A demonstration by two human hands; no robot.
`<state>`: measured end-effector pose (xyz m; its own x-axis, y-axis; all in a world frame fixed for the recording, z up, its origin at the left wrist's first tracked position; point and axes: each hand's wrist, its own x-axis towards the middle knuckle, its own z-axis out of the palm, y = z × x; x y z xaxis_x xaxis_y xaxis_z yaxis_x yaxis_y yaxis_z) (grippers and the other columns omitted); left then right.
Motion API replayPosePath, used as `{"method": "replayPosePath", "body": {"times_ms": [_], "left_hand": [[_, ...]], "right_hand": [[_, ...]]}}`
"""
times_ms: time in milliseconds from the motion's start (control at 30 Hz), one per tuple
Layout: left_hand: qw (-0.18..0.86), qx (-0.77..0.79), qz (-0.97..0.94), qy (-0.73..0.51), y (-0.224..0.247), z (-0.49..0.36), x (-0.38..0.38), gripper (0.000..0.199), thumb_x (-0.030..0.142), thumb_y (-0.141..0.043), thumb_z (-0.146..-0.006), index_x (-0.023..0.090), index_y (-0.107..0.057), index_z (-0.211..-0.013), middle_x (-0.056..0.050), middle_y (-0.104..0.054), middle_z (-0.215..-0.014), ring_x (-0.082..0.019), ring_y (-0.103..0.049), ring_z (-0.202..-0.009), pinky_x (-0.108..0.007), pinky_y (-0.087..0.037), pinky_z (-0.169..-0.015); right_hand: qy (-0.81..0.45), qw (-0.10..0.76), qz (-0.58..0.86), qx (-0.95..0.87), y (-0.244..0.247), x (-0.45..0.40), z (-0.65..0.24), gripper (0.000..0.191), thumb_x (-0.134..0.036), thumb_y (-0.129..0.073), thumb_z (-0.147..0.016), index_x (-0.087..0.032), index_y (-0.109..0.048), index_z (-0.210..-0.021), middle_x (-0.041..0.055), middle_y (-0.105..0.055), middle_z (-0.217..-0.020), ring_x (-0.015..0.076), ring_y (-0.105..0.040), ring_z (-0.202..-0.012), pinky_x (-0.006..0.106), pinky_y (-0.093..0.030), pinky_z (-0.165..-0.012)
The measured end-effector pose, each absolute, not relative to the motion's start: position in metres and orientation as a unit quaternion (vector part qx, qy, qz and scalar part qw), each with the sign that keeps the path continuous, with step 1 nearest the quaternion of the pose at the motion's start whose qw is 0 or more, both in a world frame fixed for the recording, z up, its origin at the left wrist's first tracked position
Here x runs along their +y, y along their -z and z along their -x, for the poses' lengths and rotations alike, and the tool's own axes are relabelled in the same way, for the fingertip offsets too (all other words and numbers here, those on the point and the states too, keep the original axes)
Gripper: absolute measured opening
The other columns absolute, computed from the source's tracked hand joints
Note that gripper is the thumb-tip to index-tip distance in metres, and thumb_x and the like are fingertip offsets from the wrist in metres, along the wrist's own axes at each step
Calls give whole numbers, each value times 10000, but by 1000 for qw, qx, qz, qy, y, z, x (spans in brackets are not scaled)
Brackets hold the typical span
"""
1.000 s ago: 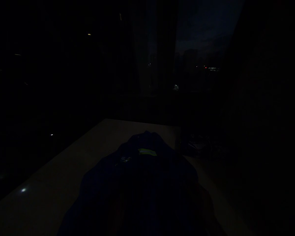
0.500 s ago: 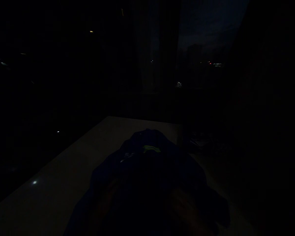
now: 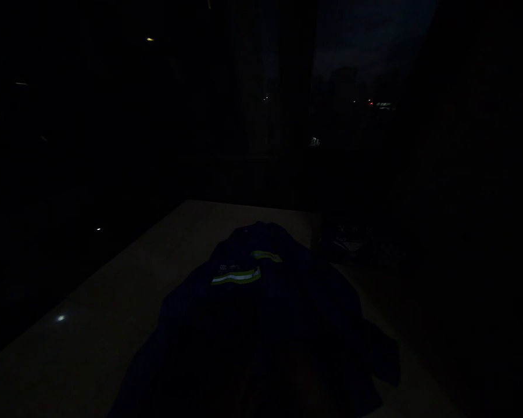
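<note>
A dark blue work jacket (image 3: 261, 313) lies spread over a pale table (image 3: 113, 325), its sleeves reaching out to both sides. Yellow-green and silver reflective strips (image 3: 236, 278) cross its upper part, with small pale print above the left strip. Low in the view, over the jacket's lower front, my right hand (image 3: 308, 380) appears as a faint reddish blur. My left hand (image 3: 243, 392) is an even dimmer patch close beside it. Darkness hides the fingers of both hands, so whether they grip the cloth cannot be made out.
Very little light reaches the room. A dark item with pale markings (image 3: 353, 244) stands at the table's far right. A small bright spot (image 3: 60, 318) shines on the tabletop at left. Beyond the table is a window (image 3: 366, 64) with distant lights.
Both hands have moved inward, toward the jacket's middle. The left reflective strip, mostly hidden before, now shows as a full band. The view has shifted slightly.
</note>
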<state>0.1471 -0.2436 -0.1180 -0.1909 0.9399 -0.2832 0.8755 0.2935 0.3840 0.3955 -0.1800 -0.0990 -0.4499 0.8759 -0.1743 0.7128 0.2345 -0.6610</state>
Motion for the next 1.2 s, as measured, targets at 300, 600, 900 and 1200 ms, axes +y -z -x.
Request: {"method": "replayPosePath", "body": {"times_ms": [300,600,900,1200], "left_hand": [[306,790,-435,-306,56,-128,-193,499,530,-437,-883,250,-693,-1206,-83,-675,-1325,-284,-618,-1233,-489,-461,-1103],[320,745,-476,-340,-8,-114,-99,492,511,-450,-882,212,-679,-1197,-99,-681,-1303,-275,-609,-1229,-460,-444,-1104],[182,776,-592,-118,73,-157,-199,511,365,-360,-917,284,-620,-1348,-67,-550,-1479,-299,-474,-1397,-518,-353,-1191],[267,781,-544,-152,104,-170,-238,397,503,-645,-716,392,-754,-1082,-43,-716,-1263,-380,-614,-1232,-577,-504,-1050]], "right_hand": [[-301,61,479,-823,91,-155,-394,614,-478,-600,-878,-371,-439,-1461,42,-370,-1595,308,-359,-1451,584,-274,-1204],[-235,64,477,-844,56,-77,-399,612,-485,-530,-927,-294,-404,-1494,69,-280,-1635,304,-222,-1509,562,-138,-1240],[-263,106,482,-829,82,-121,-382,475,-128,-405,-940,-237,-586,-1365,90,-579,-1429,270,-520,-1335,466,-442,-1118],[-228,160,436,-856,85,-166,-373,471,-245,-609,-884,-303,-579,-1350,75,-581,-1418,290,-522,-1313,487,-438,-1103]]}}
